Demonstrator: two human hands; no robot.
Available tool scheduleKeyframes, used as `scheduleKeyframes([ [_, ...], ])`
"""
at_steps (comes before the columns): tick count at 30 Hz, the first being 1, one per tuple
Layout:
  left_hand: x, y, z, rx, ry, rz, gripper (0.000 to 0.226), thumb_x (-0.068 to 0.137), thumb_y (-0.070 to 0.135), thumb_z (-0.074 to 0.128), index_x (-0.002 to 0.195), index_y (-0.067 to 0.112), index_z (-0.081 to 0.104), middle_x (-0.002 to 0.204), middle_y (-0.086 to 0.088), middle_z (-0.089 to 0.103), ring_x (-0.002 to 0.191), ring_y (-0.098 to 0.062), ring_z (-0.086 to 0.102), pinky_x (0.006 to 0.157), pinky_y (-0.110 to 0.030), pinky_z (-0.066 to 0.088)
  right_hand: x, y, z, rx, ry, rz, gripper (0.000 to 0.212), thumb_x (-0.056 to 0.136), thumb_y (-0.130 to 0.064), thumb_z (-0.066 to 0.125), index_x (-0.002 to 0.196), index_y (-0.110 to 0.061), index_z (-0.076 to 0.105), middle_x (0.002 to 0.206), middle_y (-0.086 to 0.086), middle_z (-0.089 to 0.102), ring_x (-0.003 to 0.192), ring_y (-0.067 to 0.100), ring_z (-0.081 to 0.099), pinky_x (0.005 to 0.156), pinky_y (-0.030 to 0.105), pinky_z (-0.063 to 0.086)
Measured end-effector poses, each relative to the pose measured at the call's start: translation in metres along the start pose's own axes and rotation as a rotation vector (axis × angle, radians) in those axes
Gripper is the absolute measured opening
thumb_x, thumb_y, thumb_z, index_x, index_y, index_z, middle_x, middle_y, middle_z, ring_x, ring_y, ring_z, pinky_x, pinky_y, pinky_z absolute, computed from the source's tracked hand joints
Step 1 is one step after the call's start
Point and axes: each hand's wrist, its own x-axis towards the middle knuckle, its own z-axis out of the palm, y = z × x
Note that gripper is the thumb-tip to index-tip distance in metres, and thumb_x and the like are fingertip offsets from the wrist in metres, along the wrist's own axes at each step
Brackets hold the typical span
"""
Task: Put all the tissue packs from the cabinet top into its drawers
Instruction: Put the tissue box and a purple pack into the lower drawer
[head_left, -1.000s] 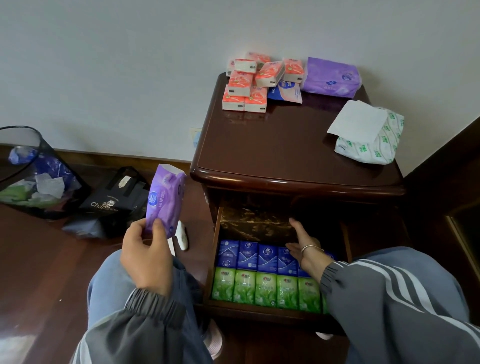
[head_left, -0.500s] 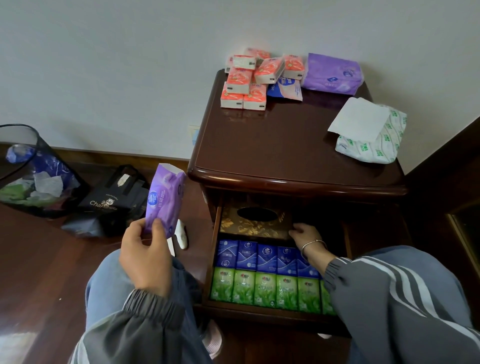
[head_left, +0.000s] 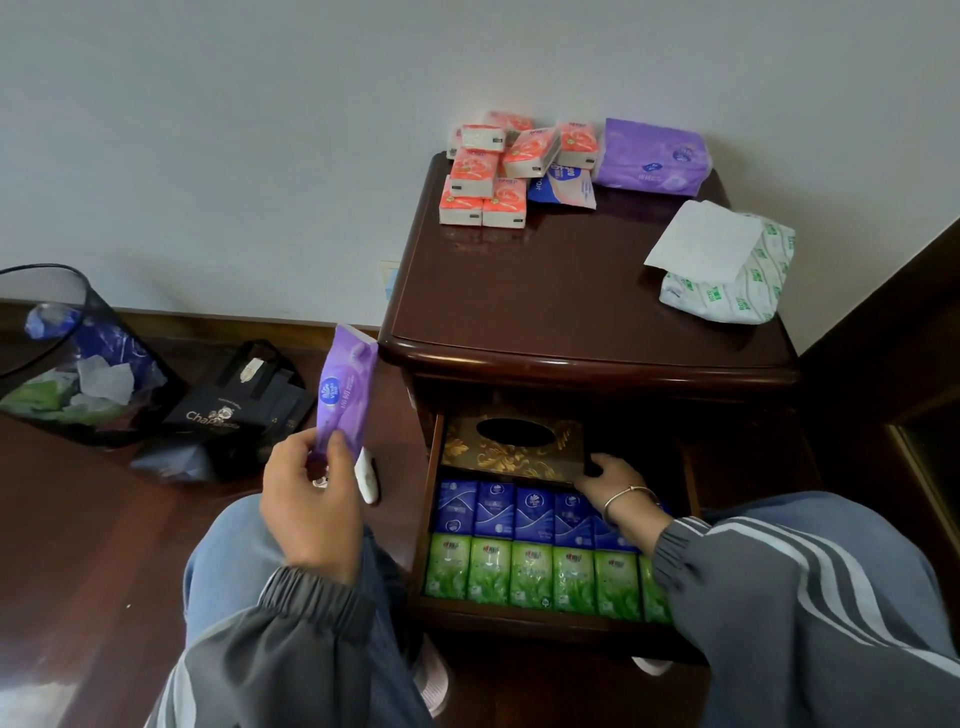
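Observation:
My left hand (head_left: 311, 506) holds a purple tissue pack (head_left: 344, 389) upright, left of the dark wooden cabinet (head_left: 545, 291). The open drawer (head_left: 519, 610) holds a row of blue packs (head_left: 511, 512), a row of green packs (head_left: 530, 574) and a brown-and-gold tissue box (head_left: 511, 447) at the back. My right hand (head_left: 610, 478) grips that box's right front corner. On the cabinet top lie several orange packs (head_left: 491, 174), a blue-and-pink pack (head_left: 563, 184), a big purple pack (head_left: 652, 158) and a white-green pack (head_left: 732, 278) with a tissue sticking out.
A mesh waste bin (head_left: 67, 358) with rubbish stands at the left on the wooden floor. A black bag (head_left: 234, 410) lies beside it, and a small white object (head_left: 368, 480) lies near the cabinet's left side. A dark wooden frame (head_left: 898, 374) borders the right.
My right hand has drawn the brown-and-gold box forward from deep in the drawer, so its oval opening now shows. My left hand keeps the purple pack in about the same spot.

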Motion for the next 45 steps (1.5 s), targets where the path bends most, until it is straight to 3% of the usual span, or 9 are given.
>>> scheduleKeyframes([
  [6, -0.021, 0.012, -0.004, -0.002, -0.067, 0.496, 0.017, 0.085, 0.019, 0.056, 0.084, 0.003, 0.064, 0.08, -0.006, 0.061, 0.076, -0.019, 0.049, 0.071, -0.023, 0.036, -0.071, -0.042, -0.038, 0.331, -0.141, -0.246, 0.013, 0.087, -0.032, 0.061, 0.096, -0.03, 0.07, 0.096, -0.009, 0.072, 0.094, 0.014, 0.068, 0.068, 0.023, 0.053],
  [8, -0.033, 0.017, -0.002, -0.025, -0.109, 0.66, 0.015, 0.086, 0.016, 0.057, 0.086, 0.003, 0.065, 0.084, -0.01, 0.065, 0.078, -0.021, 0.051, 0.077, -0.025, 0.038, -0.088, -0.053, -0.057, 0.483, -0.225, -0.274, 0.019, 0.089, -0.04, 0.056, 0.094, -0.029, 0.07, 0.092, -0.008, 0.075, 0.086, 0.008, 0.07, 0.063, 0.015, 0.047],
  [13, -0.063, 0.029, 0.006, -0.06, -0.406, 1.021, 0.01, 0.088, 0.012, 0.058, 0.098, 0.011, 0.059, 0.094, -0.006, 0.064, 0.078, -0.022, 0.052, 0.073, -0.03, 0.044, -0.093, -0.052, -0.099, 0.634, -0.325, -0.119, 0.043, 0.086, -0.059, 0.047, 0.094, -0.022, 0.067, 0.081, -0.001, 0.074, 0.068, 0.013, 0.069, 0.057, 0.022, 0.05],
  [19, -0.084, 0.027, 0.024, 0.054, -0.689, 1.2, 0.014, 0.082, 0.006, 0.061, 0.094, 0.006, 0.069, 0.096, -0.007, 0.066, 0.08, -0.023, 0.056, 0.071, -0.032, 0.049, -0.082, -0.008, -0.105, 0.69, -0.361, 0.022, 0.004, 0.087, -0.019, 0.064, 0.084, -0.017, 0.062, 0.069, 0.0, 0.069, 0.049, 0.008, 0.063, 0.045, 0.019, 0.05],
  [23, -0.089, 0.018, 0.037, 0.121, -0.837, 0.926, 0.025, 0.086, 0.022, 0.063, 0.108, 0.012, 0.066, 0.111, -0.003, 0.061, 0.096, -0.02, 0.06, 0.083, -0.028, 0.048, -0.063, 0.025, -0.095, 0.728, -0.276, 0.202, 0.013, 0.087, -0.006, 0.062, 0.079, -0.015, 0.057, 0.068, 0.004, 0.067, 0.047, 0.011, 0.063, 0.042, 0.018, 0.05],
  [27, -0.079, -0.01, 0.049, 0.362, -0.844, 0.236, 0.063, 0.082, 0.022, 0.07, 0.137, 0.009, 0.043, 0.134, -0.01, 0.044, 0.122, -0.027, 0.047, 0.104, -0.035, 0.039, -0.039, 0.06, -0.092, 0.693, -0.059, 0.333, 0.018, 0.084, 0.002, 0.062, 0.082, -0.014, 0.053, 0.076, 0.006, 0.058, 0.065, 0.017, 0.056, 0.053, 0.027, 0.047],
  [31, -0.066, -0.03, 0.057, 0.516, -0.944, -0.348, 0.06, 0.085, 0.023, 0.062, 0.134, -0.001, 0.037, 0.135, -0.024, 0.04, 0.124, -0.042, 0.043, 0.102, -0.041, 0.039, -0.015, 0.075, -0.086, 0.566, 0.197, 0.304, 0.013, 0.081, 0.005, 0.063, 0.093, 0.002, 0.065, 0.08, 0.016, 0.062, 0.075, 0.027, 0.06, 0.07, 0.035, 0.048],
  [34, -0.071, -0.036, 0.064, 0.562, -0.984, -0.448, 0.06, 0.086, 0.02, 0.058, 0.134, -0.004, 0.033, 0.139, -0.025, 0.039, 0.126, -0.04, 0.043, 0.101, -0.039, 0.039, -0.009, 0.077, -0.075, 0.489, 0.366, 0.277, 0.022, 0.076, -0.002, 0.069, 0.098, -0.002, 0.071, 0.095, 0.019, 0.07, 0.089, 0.034, 0.066, 0.083, 0.038, 0.053],
  [45, -0.077, -0.039, 0.071, 0.615, -0.987, -0.489, 0.059, 0.089, 0.016, 0.054, 0.135, -0.004, 0.025, 0.142, -0.025, 0.037, 0.128, -0.04, 0.042, 0.101, -0.039, 0.037, 0.0, 0.079, -0.077, 0.525, 0.646, 0.311, 0.019, 0.078, -0.008, 0.062, 0.094, -0.011, 0.073, 0.097, 0.017, 0.072, 0.087, 0.038, 0.065, 0.081, 0.04, 0.055],
])
